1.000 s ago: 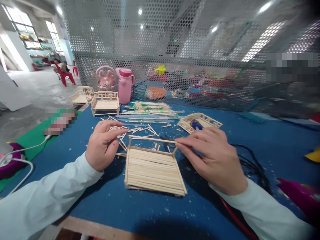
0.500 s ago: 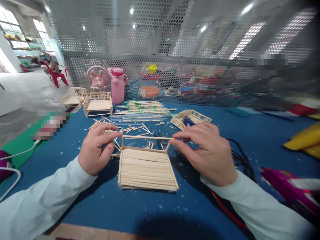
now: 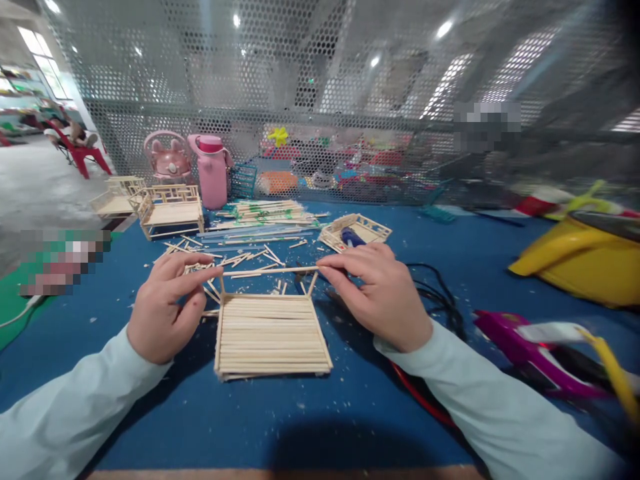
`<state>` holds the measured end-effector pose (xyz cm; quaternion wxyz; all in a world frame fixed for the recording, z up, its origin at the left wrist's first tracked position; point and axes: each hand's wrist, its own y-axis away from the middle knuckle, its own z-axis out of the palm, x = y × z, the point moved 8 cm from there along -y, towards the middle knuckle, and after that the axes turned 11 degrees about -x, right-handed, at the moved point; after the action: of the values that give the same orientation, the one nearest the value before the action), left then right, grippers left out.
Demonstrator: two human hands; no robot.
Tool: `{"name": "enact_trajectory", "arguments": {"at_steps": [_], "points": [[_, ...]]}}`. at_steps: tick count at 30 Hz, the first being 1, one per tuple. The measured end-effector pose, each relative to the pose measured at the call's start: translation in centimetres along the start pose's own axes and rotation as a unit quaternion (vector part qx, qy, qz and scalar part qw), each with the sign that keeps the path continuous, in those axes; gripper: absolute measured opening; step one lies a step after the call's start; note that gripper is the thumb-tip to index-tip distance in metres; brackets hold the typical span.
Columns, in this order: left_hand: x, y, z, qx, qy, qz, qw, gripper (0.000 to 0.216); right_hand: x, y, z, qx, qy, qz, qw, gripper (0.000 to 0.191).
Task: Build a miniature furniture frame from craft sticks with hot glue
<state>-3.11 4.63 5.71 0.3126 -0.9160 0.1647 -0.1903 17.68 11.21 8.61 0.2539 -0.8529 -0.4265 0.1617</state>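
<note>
A thin wooden stick point(image 3: 270, 271) lies crosswise over the two short posts at the far side of a small slatted wooden frame point(image 3: 270, 333). My right hand point(image 3: 377, 293) pinches its right end between thumb and forefinger, near the top of the right post. At the other end, my left hand point(image 3: 167, 303) touches the stick by the left post with its outstretched forefinger. The left thumb stays apart from that finger, so this hand is open. The slatted base rests flat on the blue table point(image 3: 300, 427).
Loose cut sticks point(image 3: 245, 257) and stick bundles point(image 3: 270, 212) lie behind the frame. Farther back are a finished miniature bed point(image 3: 170, 210), a pink flask point(image 3: 213, 173) and another wooden piece point(image 3: 367, 227). At right are a magenta tool point(image 3: 525, 347), cables and a yellow container point(image 3: 580, 260).
The view has swung to the right, so everything appears farther left. The stick's right end now sits closer to the right post's top. Both hands keep their poses.
</note>
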Motion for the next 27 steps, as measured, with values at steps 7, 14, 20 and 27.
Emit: {"name": "enact_trajectory", "arguments": {"at_steps": [7, 14, 20, 27], "points": [[0.17, 0.02, -0.08, 0.003, -0.007, 0.009, 1.000, 0.035, 0.03, 0.08, 0.33, -0.015, 0.000, -0.001, 1.000, 0.011], [0.20, -0.06, -0.04, 0.000, -0.009, 0.006, 1.000, 0.037, 0.02, 0.26, 0.30, -0.015, 0.004, 0.000, 1.000, 0.013], [0.06, -0.07, -0.06, 0.001, -0.007, -0.003, 1.000, 0.039, -0.20, 0.47, 0.30, -0.016, 0.012, -0.010, 1.000, 0.014], [0.05, -0.08, 0.19, -0.007, -0.017, 0.000, 1.000, 0.039, -0.37, 0.57, 0.34, -0.011, 0.024, -0.019, 0.999, 0.014]]}}
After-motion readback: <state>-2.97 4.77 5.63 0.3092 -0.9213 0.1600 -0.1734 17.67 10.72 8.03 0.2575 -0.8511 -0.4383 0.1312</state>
